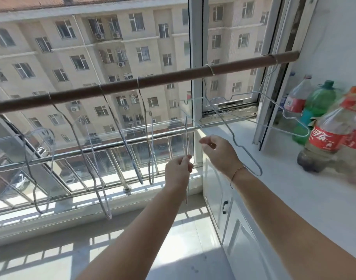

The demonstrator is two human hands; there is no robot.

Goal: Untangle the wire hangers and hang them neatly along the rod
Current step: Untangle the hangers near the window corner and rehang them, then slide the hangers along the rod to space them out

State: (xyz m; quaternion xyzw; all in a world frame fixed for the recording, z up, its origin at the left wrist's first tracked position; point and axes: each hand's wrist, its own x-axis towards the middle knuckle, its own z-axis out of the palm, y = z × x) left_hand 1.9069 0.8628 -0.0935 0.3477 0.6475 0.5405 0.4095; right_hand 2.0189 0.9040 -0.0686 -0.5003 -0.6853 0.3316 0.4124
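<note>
Head cam, near to far. Left hand [178,171] is pinching a wire hanger [186,138] low down, with fingers and thumb curled on the wire. It's holding the hanger vertical and edge-on below the rod, probably so it isn't snagging on its neighbours while a free slot is being picked. The top of that hanger is sitting short of the rod, so I'm reading it as not hung yet.

Right hand [220,153] is hovering just right of that hanger with its fingers half-curled. It's blurred, and I can't tell if it's gripping any wire. My guess is it's going in to steady or guide.

Right-end hangers [233,138] are hooking on the rod at two spots, swinging out over the countertop [294,199] near the bottles [322,138]. One lower corner is passing behind the right wrist. Their wires are crossing each other, and I can't tell if they're tangled or just overlapping. I'm judging that pair as the open work.

Left-side hangers [120,126] are hanging separately, spaced along the rod [173,77] and turned at mixed angles, so they're likely needing only squaring up.

The rod is running across the window [195,47], with the railing [112,146] outside beyond it.
</note>
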